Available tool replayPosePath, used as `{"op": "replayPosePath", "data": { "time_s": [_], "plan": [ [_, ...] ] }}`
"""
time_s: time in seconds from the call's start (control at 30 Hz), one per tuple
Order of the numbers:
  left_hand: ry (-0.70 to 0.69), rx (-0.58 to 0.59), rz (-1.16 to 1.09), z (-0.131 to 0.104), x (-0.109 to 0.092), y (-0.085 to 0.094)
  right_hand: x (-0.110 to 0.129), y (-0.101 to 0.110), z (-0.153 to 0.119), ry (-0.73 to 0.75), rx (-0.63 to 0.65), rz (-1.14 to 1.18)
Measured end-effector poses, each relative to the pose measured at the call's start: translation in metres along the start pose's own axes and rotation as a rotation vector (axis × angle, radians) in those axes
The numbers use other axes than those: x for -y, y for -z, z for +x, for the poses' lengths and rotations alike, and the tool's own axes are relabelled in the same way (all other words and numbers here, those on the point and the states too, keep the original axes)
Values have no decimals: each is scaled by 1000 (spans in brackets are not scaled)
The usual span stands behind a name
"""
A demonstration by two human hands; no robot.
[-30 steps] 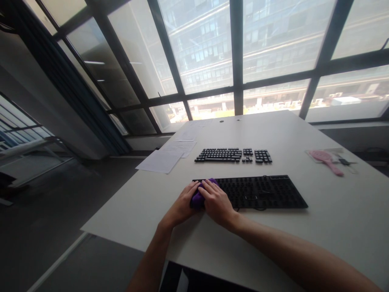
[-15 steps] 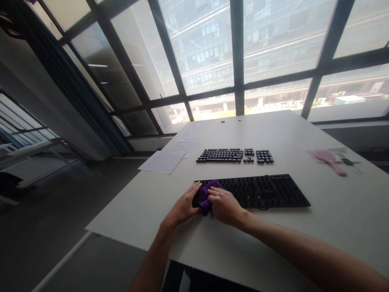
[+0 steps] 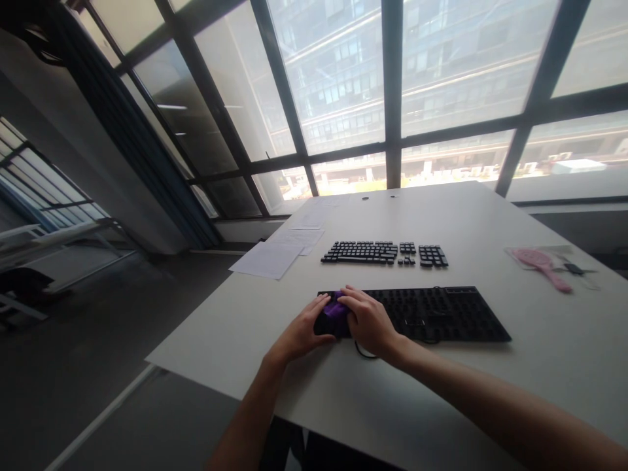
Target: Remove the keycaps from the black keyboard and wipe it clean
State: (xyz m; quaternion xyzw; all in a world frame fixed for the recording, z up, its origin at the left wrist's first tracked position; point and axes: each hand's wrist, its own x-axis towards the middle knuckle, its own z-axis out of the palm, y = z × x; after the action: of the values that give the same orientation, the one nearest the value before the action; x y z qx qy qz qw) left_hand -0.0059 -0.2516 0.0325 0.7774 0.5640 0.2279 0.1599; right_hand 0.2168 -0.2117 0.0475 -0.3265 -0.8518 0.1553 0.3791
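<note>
A black keyboard base (image 3: 461,317) with its keycaps off lies flat on the white desk. My left hand (image 3: 303,331) grips its left end, thumb at the near edge and fingers over the far side. Bunched under my right hand (image 3: 369,319) is a purple cloth (image 3: 335,311), pressed onto the keyboard's left part. The right fingers are closed on the cloth and partly hide it. Beyond the base, black keycaps (image 3: 360,252) sit in keyboard order, with the number pad keycaps (image 3: 432,256) at their right.
Sheets of paper (image 3: 267,259) lie at the desk's left edge. On the right are a pink brush-like item with a handle (image 3: 542,263) and a small dark object (image 3: 574,269) on clear plastic. A black cable (image 3: 363,351) loops out at the base's near edge. Windows stand behind the desk.
The purple cloth is bunched smaller, and its corner no longer hangs over the near edge. My right hand has shifted slightly and covers more of it. The view has turned slightly left.
</note>
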Motion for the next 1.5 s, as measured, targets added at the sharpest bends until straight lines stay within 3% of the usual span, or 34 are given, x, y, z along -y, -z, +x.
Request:
{"op": "replayPosePath", "data": {
  "time_s": [0.1,0.23,0.43,0.67,0.8,1.0,1.2,1.3,1.5],
  "plan": [
    [25,-48,-56,1,-4,2,6,-16,11,65,13,11],
    [4,-50,-86,2,-10,8,-3,-30,12,121,173,-37],
    [13,-52,-44,0,-9,9,-12,-19,9,202,346,-72],
    [59,-25,-12,-4,-2,7,-32,16,-2,196,382,-119],
    [54,-14,-15,-4,2,5,-39,27,-3,62,338,-177],
    [29,-27,-17,-4,6,4,-27,0,24,10,173,-188],
    [15,-26,-22,-3,4,5,-22,-35,34,83,294,-194],
    [21,-22,-19,-3,5,5,-24,-31,31,103,321,-203],
    [36,-15,11,-4,5,5,-34,-1,24,115,349,-216]
  ]
}}
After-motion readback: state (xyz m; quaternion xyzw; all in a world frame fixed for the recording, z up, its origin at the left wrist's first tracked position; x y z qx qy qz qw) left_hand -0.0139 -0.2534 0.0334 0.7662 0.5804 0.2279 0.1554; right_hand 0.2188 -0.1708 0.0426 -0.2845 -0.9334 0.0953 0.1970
